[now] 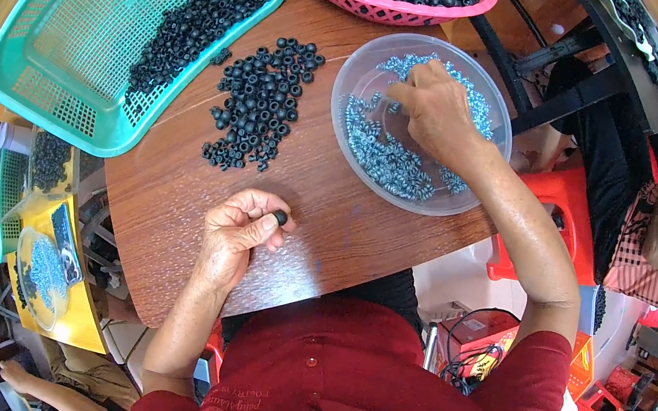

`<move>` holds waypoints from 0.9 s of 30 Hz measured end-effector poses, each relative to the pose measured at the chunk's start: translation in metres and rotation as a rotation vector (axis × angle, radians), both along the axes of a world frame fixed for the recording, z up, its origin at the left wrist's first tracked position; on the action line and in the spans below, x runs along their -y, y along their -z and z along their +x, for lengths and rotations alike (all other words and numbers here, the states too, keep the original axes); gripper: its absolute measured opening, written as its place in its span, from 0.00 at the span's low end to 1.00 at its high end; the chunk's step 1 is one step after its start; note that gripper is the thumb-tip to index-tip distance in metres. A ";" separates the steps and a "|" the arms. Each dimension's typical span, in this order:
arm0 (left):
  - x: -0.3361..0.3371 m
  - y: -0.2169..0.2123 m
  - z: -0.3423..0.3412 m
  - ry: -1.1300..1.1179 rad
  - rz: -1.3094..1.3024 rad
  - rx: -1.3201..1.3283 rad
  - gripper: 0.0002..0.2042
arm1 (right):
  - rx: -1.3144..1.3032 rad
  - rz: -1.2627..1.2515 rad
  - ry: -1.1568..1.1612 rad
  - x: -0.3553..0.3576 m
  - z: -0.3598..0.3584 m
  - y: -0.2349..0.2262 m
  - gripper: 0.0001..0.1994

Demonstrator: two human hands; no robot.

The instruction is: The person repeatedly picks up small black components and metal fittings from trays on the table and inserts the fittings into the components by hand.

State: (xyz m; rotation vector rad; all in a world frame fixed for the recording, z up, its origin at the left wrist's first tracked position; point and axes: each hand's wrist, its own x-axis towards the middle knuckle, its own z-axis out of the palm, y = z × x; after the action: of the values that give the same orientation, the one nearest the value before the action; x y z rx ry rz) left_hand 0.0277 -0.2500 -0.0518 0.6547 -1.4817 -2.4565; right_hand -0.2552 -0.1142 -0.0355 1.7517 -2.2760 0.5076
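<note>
Wooden round table [325, 231]: left hand [238, 229] pinches one small black rubber ring [281, 217]; right hand [432, 110], fingertips closed, picks among silvery screws in clear plastic bowl [488, 84]. Loose ring pile [259, 102] remains; early stage.

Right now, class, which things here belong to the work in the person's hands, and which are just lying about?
In use:
left hand pinching a black rubber ring
right hand in the clear bowl of small silvery screws
loose pile of black rings

Lying about:
teal basket
pink basket
red stool
</note>
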 end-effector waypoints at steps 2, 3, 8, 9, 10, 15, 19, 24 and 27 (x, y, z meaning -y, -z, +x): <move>-0.001 0.002 0.000 0.005 -0.021 0.002 0.11 | -0.024 0.013 -0.025 0.000 -0.001 0.002 0.06; -0.002 0.003 0.001 0.007 -0.044 0.006 0.11 | -0.046 0.024 -0.053 0.001 -0.001 0.002 0.05; -0.001 0.004 0.002 0.018 -0.079 0.020 0.11 | -0.012 0.080 -0.014 -0.004 0.001 0.004 0.04; -0.001 0.004 0.002 0.024 -0.089 0.030 0.11 | 0.020 0.074 -0.006 -0.005 0.002 0.004 0.03; -0.001 0.004 0.002 0.024 -0.087 0.029 0.11 | 0.018 0.076 -0.006 -0.006 0.003 0.002 0.03; 0.000 0.005 0.001 0.030 -0.085 0.051 0.10 | 0.021 -0.073 0.056 -0.002 -0.008 0.000 0.04; -0.001 0.006 0.001 0.026 -0.071 0.045 0.09 | -0.038 -0.009 0.096 0.015 -0.020 -0.002 0.04; -0.001 0.008 0.001 0.023 -0.070 0.036 0.09 | -0.212 0.171 -0.022 0.030 -0.016 0.000 0.06; -0.001 0.008 0.002 0.019 -0.061 0.047 0.08 | -0.245 0.144 -0.091 0.032 -0.013 -0.001 0.05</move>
State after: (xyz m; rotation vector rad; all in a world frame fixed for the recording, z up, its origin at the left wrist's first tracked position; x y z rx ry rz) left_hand 0.0293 -0.2493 -0.0593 0.6939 -1.5806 -2.4145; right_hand -0.2678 -0.1463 -0.0347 1.8751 -2.1160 0.1363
